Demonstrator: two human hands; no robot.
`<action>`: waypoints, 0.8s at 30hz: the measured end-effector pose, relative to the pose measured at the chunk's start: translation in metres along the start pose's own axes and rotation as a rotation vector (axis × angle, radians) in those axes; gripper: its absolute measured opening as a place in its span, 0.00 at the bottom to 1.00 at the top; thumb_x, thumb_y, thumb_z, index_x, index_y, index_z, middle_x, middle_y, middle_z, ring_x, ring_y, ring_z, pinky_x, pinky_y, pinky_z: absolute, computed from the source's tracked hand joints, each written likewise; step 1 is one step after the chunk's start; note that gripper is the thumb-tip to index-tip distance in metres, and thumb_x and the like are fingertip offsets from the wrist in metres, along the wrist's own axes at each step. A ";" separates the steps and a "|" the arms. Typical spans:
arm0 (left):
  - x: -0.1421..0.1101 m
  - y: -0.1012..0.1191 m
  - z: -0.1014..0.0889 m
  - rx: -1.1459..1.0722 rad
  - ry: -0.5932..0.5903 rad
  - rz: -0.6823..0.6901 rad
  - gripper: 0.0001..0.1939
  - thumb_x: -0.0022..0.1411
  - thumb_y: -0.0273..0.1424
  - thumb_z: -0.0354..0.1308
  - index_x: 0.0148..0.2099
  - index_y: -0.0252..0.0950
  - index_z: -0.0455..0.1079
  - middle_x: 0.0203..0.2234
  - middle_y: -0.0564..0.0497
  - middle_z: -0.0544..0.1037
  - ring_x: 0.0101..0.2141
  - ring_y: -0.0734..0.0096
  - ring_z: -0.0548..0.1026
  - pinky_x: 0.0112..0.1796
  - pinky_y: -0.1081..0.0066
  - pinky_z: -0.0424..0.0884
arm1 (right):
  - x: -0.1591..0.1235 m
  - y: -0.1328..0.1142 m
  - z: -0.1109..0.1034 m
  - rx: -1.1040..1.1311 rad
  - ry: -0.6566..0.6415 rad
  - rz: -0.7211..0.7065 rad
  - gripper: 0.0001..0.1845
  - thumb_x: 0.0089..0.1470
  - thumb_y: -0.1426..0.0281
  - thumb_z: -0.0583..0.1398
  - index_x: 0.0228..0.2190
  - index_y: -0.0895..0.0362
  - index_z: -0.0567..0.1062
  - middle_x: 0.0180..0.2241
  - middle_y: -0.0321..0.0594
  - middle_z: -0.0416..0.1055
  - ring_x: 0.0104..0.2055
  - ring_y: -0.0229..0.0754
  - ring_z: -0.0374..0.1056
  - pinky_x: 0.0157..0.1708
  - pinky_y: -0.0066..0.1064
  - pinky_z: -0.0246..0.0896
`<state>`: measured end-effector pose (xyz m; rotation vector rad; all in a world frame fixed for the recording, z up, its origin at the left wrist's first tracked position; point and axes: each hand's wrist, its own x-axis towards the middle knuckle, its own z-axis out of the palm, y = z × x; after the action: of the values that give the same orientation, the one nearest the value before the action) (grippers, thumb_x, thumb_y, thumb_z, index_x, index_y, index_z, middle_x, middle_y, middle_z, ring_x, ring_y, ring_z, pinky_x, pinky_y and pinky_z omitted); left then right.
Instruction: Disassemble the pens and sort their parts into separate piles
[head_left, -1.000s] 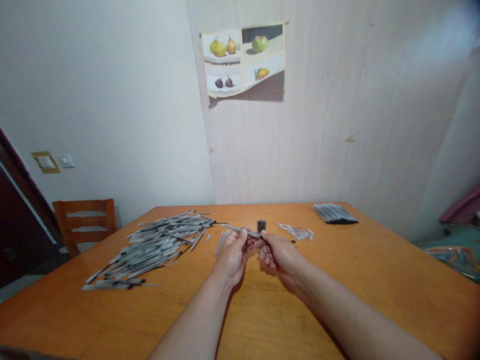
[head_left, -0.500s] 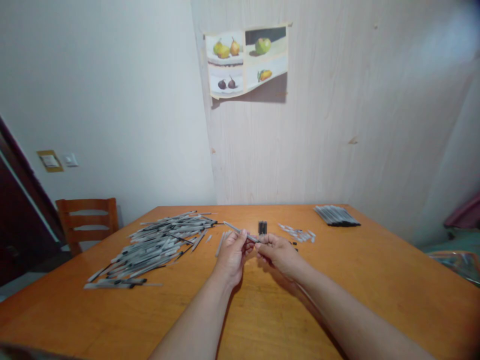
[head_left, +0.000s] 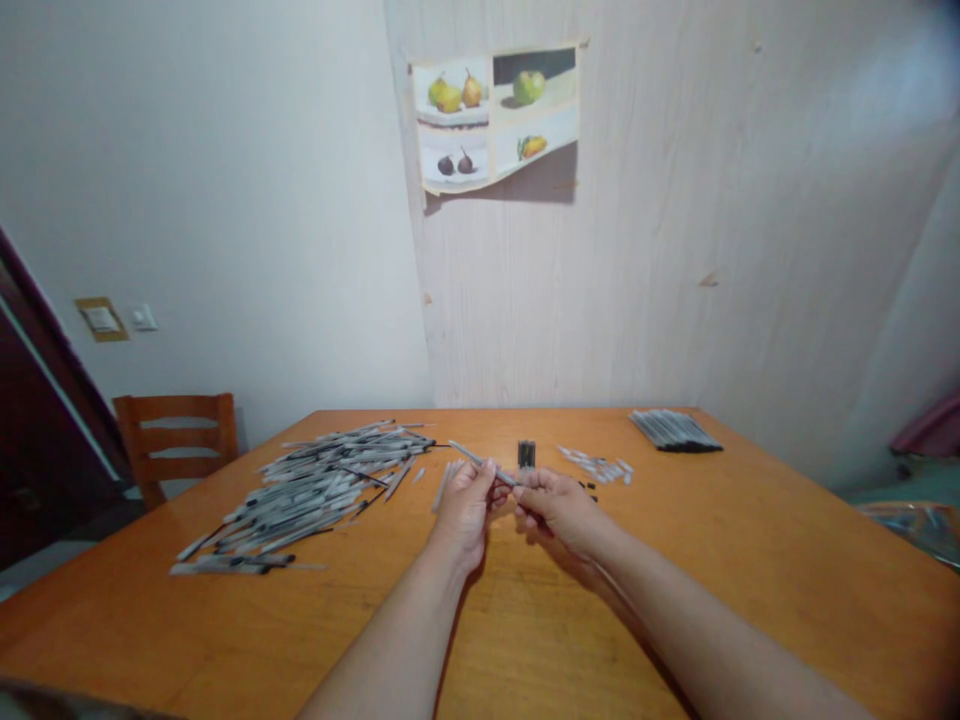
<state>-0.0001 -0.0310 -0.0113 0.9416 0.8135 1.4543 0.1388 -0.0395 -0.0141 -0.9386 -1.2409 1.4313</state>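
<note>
A slim grey pen (head_left: 466, 454) slants above the middle of the table (head_left: 720, 560), its far end pointing left. The left hand (head_left: 466, 505) pinches its shaft between thumb and fingers; the right hand (head_left: 559, 508) grips its near right end. Just beyond stands a dark block of short sticks (head_left: 526, 454), with small whitish pieces (head_left: 600, 466) to its right. A large heap of pens (head_left: 322, 490) spreads over the left side; a neat row of black-ended pens (head_left: 675, 431) lies far right.
</note>
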 end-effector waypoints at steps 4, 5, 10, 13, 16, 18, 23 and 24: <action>0.000 0.000 0.000 0.011 -0.001 -0.001 0.19 0.52 0.44 0.68 0.36 0.34 0.70 0.28 0.50 0.79 0.26 0.74 0.75 0.32 0.74 0.67 | -0.001 -0.006 0.000 0.002 0.017 0.076 0.17 0.57 0.56 0.58 0.30 0.58 0.72 0.20 0.37 0.72 0.15 0.31 0.61 0.13 0.21 0.45; 0.000 0.000 0.000 0.014 -0.003 0.000 0.19 0.52 0.44 0.67 0.36 0.34 0.70 0.28 0.50 0.79 0.26 0.74 0.75 0.32 0.74 0.67 | -0.001 -0.007 0.000 -0.003 0.020 0.089 0.18 0.58 0.55 0.57 0.30 0.59 0.72 0.20 0.38 0.72 0.15 0.31 0.62 0.12 0.21 0.44; 0.001 -0.003 -0.002 0.017 -0.019 0.003 0.20 0.53 0.44 0.67 0.38 0.34 0.70 0.29 0.49 0.79 0.28 0.73 0.75 0.33 0.73 0.67 | 0.000 -0.005 -0.001 0.003 0.003 0.043 0.12 0.54 0.63 0.61 0.27 0.58 0.69 0.19 0.35 0.71 0.14 0.28 0.58 0.13 0.20 0.43; 0.001 -0.004 -0.002 0.028 -0.021 -0.002 0.19 0.54 0.44 0.66 0.38 0.34 0.70 0.29 0.50 0.79 0.27 0.74 0.75 0.32 0.73 0.67 | 0.000 -0.005 -0.001 0.019 0.015 0.036 0.09 0.50 0.67 0.64 0.28 0.57 0.69 0.20 0.33 0.72 0.14 0.28 0.58 0.13 0.19 0.45; 0.001 -0.004 -0.002 0.034 -0.017 0.000 0.18 0.55 0.44 0.65 0.37 0.35 0.69 0.29 0.50 0.79 0.27 0.75 0.75 0.33 0.74 0.67 | -0.001 -0.007 -0.001 0.014 0.017 0.074 0.12 0.55 0.61 0.61 0.31 0.58 0.71 0.20 0.36 0.73 0.14 0.29 0.61 0.12 0.19 0.45; 0.000 -0.004 -0.001 0.039 -0.017 0.007 0.18 0.55 0.44 0.65 0.37 0.35 0.69 0.29 0.50 0.79 0.27 0.74 0.75 0.33 0.74 0.67 | -0.002 -0.007 -0.001 0.008 0.007 0.120 0.17 0.59 0.58 0.56 0.32 0.60 0.73 0.21 0.39 0.74 0.15 0.31 0.63 0.12 0.20 0.46; 0.002 -0.003 -0.001 0.050 0.002 0.009 0.19 0.53 0.44 0.67 0.36 0.34 0.68 0.28 0.50 0.79 0.26 0.74 0.75 0.31 0.74 0.67 | -0.003 -0.005 -0.001 -0.001 -0.002 0.090 0.08 0.54 0.66 0.59 0.30 0.58 0.70 0.20 0.36 0.72 0.15 0.30 0.61 0.13 0.20 0.49; 0.002 -0.003 -0.001 0.047 0.012 0.006 0.20 0.52 0.44 0.67 0.36 0.34 0.68 0.28 0.50 0.78 0.26 0.75 0.75 0.30 0.75 0.66 | -0.002 -0.005 -0.001 -0.001 0.002 0.070 0.06 0.51 0.68 0.61 0.29 0.57 0.68 0.19 0.34 0.71 0.15 0.30 0.60 0.14 0.20 0.48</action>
<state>0.0003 -0.0287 -0.0144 0.9725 0.8577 1.4525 0.1410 -0.0415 -0.0096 -0.9921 -1.2180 1.4837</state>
